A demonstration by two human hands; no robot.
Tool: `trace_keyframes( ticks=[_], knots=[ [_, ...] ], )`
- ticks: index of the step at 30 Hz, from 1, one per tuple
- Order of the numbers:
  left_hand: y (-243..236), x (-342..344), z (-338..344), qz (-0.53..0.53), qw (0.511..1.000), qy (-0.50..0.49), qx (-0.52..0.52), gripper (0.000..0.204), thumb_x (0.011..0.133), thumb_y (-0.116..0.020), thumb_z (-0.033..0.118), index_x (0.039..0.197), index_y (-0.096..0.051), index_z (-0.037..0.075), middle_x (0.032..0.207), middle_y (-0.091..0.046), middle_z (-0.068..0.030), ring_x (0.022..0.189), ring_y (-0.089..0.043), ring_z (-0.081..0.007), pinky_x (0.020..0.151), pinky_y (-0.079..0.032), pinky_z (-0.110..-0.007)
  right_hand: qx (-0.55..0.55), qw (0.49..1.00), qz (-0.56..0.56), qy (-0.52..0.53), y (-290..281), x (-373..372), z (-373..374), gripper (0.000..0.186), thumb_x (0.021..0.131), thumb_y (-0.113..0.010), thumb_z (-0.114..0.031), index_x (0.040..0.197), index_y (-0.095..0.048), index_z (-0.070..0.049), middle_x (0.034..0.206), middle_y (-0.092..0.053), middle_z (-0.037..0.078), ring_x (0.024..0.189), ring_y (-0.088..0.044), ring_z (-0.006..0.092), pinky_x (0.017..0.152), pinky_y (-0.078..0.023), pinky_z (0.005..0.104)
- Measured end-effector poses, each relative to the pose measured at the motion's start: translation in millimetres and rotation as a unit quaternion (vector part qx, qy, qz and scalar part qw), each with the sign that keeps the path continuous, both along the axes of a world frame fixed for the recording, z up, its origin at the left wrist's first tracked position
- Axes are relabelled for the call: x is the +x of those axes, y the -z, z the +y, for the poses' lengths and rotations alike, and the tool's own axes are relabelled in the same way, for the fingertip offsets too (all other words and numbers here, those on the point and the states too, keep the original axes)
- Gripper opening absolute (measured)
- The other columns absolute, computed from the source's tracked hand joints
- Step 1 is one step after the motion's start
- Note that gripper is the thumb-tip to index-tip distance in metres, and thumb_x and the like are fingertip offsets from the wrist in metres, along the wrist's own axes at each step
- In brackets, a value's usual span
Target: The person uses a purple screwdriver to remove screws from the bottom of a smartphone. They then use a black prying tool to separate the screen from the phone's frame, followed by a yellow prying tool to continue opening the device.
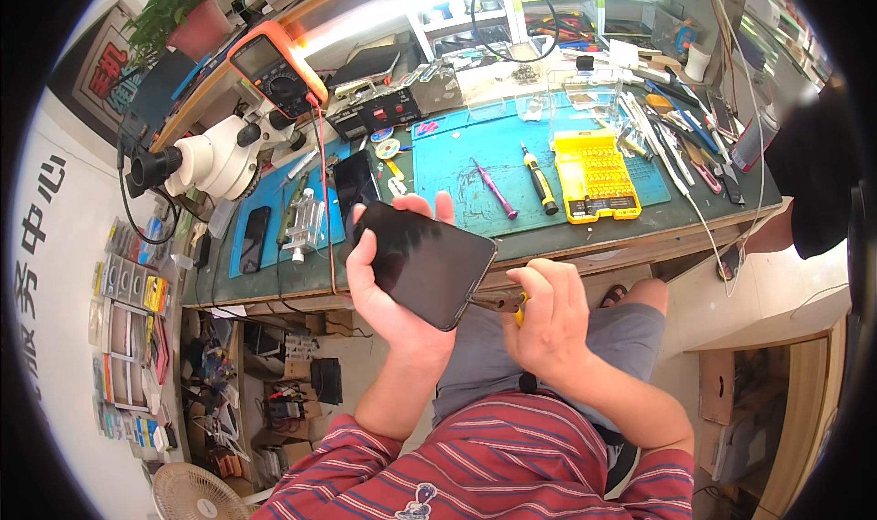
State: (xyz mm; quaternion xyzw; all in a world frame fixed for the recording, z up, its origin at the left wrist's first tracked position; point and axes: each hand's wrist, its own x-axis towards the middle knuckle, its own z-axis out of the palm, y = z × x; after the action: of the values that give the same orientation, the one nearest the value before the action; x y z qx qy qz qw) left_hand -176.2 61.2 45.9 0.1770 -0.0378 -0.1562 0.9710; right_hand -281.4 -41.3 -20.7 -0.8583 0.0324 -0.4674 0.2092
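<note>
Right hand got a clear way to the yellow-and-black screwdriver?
Likely yes: nothing visible blocks the right hand from the yellow-and-black screwdriver, though that hand grips a yellow-handled tool that may need setting down.

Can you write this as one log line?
left grip: holds phone | right grip: holds pliers at phone's edge | purple screwdriver: on mat

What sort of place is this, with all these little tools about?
Most likely a phone repair workshop: the person holds a black phone, with a white microscope and a yellow case of what look like small screwdriver bits nearby.
</note>
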Motion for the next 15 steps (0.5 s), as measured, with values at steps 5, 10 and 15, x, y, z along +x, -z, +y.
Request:
trace_keyframes(
  ticks=[5, 10, 15],
  knots=[
    [10, 4, 3, -0.033, 0.999, -0.016, -0.04, 0.028, 0.099, -0.056, 0.026, 0.122, -0.06, 0.01, 0.127, -0.06, -0.0144, 0.133, -0.052, -0.0343, 0.107, -0.05, -0.053, 0.081, 0.996, -0.025, -0.03, 10, 7, 22, 0.057, 0.066, -0.079, 0.002, 0.116, -0.052, -0.001, 0.107, -0.056, 0.017, 0.09, -0.058, 0.0362, 0.077, -0.049, 0.0439],
    [17, 8, 3, -0.025, 0.998, -0.008, -0.065, 0.03, 0.099, -0.056, 0.027, 0.123, -0.062, 0.009, 0.128, -0.059, -0.0145, 0.136, -0.051, -0.0351, 0.104, -0.051, -0.054, 0.104, 0.994, -0.027, -0.021, 7, 9, 32, 0.054, 0.068, -0.078, 0.0, 0.116, -0.052, -0.001, 0.106, -0.056, 0.018, 0.09, -0.058, 0.036, 0.077, -0.049, 0.0434],
    [14, 8, 2, -0.027, 0.998, -0.019, -0.052, 0.03, 0.099, -0.056, 0.025, 0.123, -0.06, 0.009, 0.126, -0.059, -0.0136, 0.131, -0.053, -0.032, 0.11, -0.046, -0.052, 0.106, 0.994, -0.027, -0.023, 7, 9, 32, 0.049, 0.069, -0.077, 0.0, 0.111, -0.053, -0.002, 0.098, -0.055, 0.016, 0.084, -0.056, 0.0338, 0.072, -0.048, 0.0422]
  ],
)
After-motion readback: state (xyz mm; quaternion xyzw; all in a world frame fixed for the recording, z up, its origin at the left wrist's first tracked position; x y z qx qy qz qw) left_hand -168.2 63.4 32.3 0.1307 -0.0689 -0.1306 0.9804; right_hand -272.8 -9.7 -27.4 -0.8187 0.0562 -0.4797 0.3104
